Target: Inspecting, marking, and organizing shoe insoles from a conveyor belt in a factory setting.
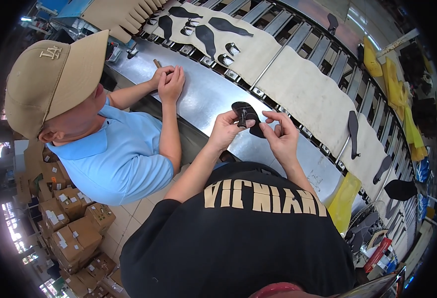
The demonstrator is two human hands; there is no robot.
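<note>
Over the metal ledge, my left hand (226,130) grips a glossy black shoe sole (242,109), with the thumb laid across its underside. The piece is curved, with what looks like a heel end, and part of it is hidden behind the fingers. On its other side my right hand (282,135) has the thumb and fingers pinched at the edge of the same sole. Beyond both hands, several flat black soles (206,39) and shiny dark heel pieces (225,59) lie on a cream cloth (298,82).
A co-worker in a light blue shirt (114,154) and tan cap stands at my left, hands together above the metal ledge (198,99). The cloth covers part of a roller conveyor (323,49). Yellow plastic (345,203) hangs at the right. Cardboard boxes (77,238) are stacked at the lower left.
</note>
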